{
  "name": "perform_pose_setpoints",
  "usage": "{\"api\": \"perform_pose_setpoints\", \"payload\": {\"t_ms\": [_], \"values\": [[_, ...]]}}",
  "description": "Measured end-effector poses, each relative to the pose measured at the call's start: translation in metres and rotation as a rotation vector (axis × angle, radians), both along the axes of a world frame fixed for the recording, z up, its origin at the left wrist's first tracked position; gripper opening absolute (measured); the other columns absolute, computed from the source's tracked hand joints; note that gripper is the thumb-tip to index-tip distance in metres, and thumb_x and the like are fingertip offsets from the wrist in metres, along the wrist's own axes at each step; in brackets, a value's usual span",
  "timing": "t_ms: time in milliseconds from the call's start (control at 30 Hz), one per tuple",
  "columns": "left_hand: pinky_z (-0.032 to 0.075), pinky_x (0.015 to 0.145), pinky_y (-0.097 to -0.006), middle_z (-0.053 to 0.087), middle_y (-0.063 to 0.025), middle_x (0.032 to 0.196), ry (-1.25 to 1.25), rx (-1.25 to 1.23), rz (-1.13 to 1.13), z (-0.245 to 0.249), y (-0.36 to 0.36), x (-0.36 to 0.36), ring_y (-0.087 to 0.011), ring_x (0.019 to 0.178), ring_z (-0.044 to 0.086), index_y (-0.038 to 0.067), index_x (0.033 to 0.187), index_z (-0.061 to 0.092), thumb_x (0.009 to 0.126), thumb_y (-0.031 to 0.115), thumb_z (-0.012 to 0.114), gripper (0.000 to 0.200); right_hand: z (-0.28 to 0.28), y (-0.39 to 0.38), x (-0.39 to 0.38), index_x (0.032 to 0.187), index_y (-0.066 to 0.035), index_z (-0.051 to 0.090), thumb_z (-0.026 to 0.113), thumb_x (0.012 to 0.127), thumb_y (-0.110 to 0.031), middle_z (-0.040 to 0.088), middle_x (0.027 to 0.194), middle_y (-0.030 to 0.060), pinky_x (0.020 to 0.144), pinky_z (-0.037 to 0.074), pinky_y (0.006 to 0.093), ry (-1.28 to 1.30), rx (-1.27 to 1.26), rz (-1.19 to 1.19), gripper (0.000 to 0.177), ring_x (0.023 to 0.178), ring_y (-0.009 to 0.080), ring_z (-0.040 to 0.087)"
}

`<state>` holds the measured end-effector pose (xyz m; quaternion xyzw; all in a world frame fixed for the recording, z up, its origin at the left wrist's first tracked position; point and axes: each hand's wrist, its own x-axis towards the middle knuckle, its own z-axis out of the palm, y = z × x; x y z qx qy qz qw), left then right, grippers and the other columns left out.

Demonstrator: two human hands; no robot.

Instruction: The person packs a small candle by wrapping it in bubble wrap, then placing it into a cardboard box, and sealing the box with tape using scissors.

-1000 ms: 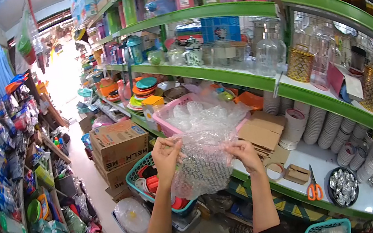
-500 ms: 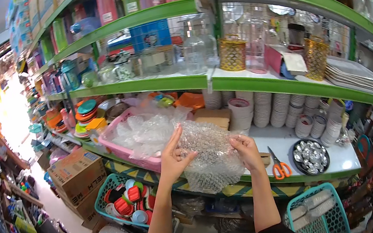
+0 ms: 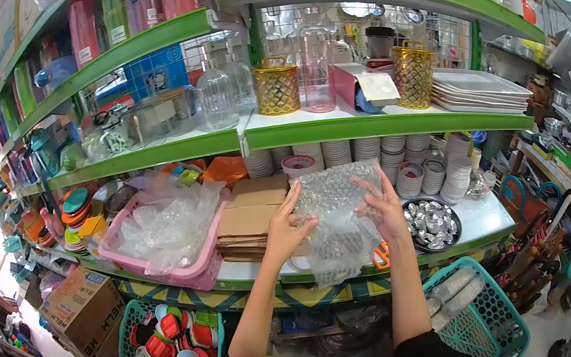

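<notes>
A sheet of clear bubble wrap [image 3: 337, 219] hangs between my two hands over the front of the white shelf. My left hand [image 3: 287, 224] holds its left edge, with the thumb stretched across the front of the sheet. My right hand [image 3: 382, 209] is at the right edge, fingers spread over and partly behind the wrap. Orange-handled scissors [image 3: 380, 257] are mostly hidden behind the wrap and my right hand. Left of my left hand lies a stack of flat cardboard [image 3: 253, 217].
A pink basket [image 3: 205, 262] of crumpled plastic stands left on the shelf. A black bowl [image 3: 432, 224] of silvery pieces is at the right. Below are a teal basket [image 3: 128, 319] of red containers and another teal basket [image 3: 512, 314]. Green-edged shelves [image 3: 382, 126] rise behind.
The view has turned to the right. My hands and the bubble wrap have moved away from the pink basket, and the wrap now hangs flatter. My right hand's fingers have spread.
</notes>
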<state>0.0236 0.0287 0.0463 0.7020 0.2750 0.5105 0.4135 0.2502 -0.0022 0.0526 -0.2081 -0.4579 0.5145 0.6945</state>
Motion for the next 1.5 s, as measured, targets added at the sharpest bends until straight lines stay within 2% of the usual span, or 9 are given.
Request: {"api": "perform_pose_setpoints", "payload": {"t_ms": [167,367,433,467,667,967,1233,1300,1500], "values": [[0.053,0.063,-0.0216,0.026,-0.0106,0.149,0.005,0.057,0.064,-0.015,0.036,0.037,-0.0163,0.094,0.064,0.012,0.143,0.030,0.074,-0.006,0.067,0.080,-0.031,0.014,0.039,0.146,-0.013,0.013,0.061,0.084,-0.009,0.051,0.125,0.0254,0.077,0.054,0.0384,-0.061,-0.221,0.130,0.078,0.083,0.0299,0.066],[0.050,0.086,-0.0319,0.033,-0.0167,0.144,0.150,0.196,0.243,-0.055,0.089,0.055,-0.0235,0.099,0.064,0.008,0.139,0.035,0.072,-0.004,0.068,0.076,-0.073,0.016,0.065,0.141,-0.002,0.023,0.070,0.076,-0.002,0.066,0.088,0.0163,0.069,0.054,0.0325,-0.600,-0.437,-0.041,0.080,0.079,0.0225,0.067],[0.048,0.088,-0.0338,0.036,-0.0188,0.142,0.286,0.391,0.370,-0.061,0.094,0.056,-0.0269,0.098,0.063,0.004,0.134,0.043,0.071,0.001,0.071,0.070,-0.083,0.022,0.067,0.139,-0.001,0.029,0.062,0.079,0.003,0.067,0.085,0.0152,0.065,0.053,0.0318,-0.417,-0.422,-0.119,0.068,0.071,0.0218,0.067],[0.042,0.096,-0.0383,0.034,-0.0200,0.142,0.383,0.357,0.441,-0.067,0.093,0.057,-0.0328,0.115,0.051,0.003,0.127,0.050,0.069,0.006,0.074,0.063,-0.089,0.025,0.068,0.136,-0.003,0.035,0.060,0.081,0.003,0.067,0.088,0.0144,0.062,0.053,0.0311,-0.378,-0.428,-0.161,0.060,0.071,0.0204,0.065],[0.026,0.107,-0.0483,0.031,-0.0158,0.143,0.579,0.482,0.593,-0.061,0.045,0.075,-0.0378,0.134,0.023,0.006,0.127,0.048,0.075,0.024,0.072,0.060,-0.093,0.030,0.063,0.139,-0.011,0.030,0.052,0.084,0.004,0.064,0.101,0.0170,0.057,0.053,0.0303,-0.416,-0.487,-0.204,0.061,0.074,0.0229,0.066],[0.020,0.111,-0.0474,0.038,-0.0210,0.138,0.487,0.506,-0.044,-0.055,0.017,0.084,-0.0342,0.132,0.032,0.004,0.133,0.039,0.079,0.028,0.065,0.065,-0.090,0.034,0.052,0.141,-0.009,0.027,0.043,0.086,0.005,0.057,0.117,0.0237,0.072,0.053,0.0364,-0.123,-0.318,-0.126,0.058,0.081,0.0294,0.066],[0.035,0.101,-0.0377,0.048,-0.0222,0.129,0.403,0.150,0.007,-0.097,0.032,0.080,-0.0352,0.122,0.045,0.008,0.134,0.043,0.084,0.012,0.053,0.050,-0.117,0.035,0.040,0.112,-0.003,0.048,0.047,0.088,-0.010,0.060,0.108,0.0166,0.082,0.047,0.0325,0.251,-0.222,-0.125,0.025,0.095,0.0252,0.062],[0.038,0.098,-0.0369,0.053,-0.0218,0.124,0.289,0.104,0.035,-0.108,0.035,0.080,-0.0358,0.118,0.048,0.010,0.131,0.047,0.087,0.015,0.051,0.045,-0.125,0.029,0.036,0.091,-0.003,0.051,0.049,0.086,-0.009,0.058,0.080,0.0062,0.074,0.045,0.0251,-0.426,-0.263,-0.562,0.009,0.082,0.0143,0.058],[0.038,0.096,-0.0315,0.057,-0.0177,0.121,0.030,-0.074,0.010,-0.151,0.057,0.081,-0.0265,0.115,0.053,0.008,0.122,0.055,0.097,0.027,0.040,0.035,-0.142,0.024,0.033,0.104,0.000,0.060,0.063,0.079,-0.010,0.062,0.099,0.0094,0.082,0.044,0.0281,-0.622,-0.141,-0.238,0.027,0.092,0.0181,0.057]]}}
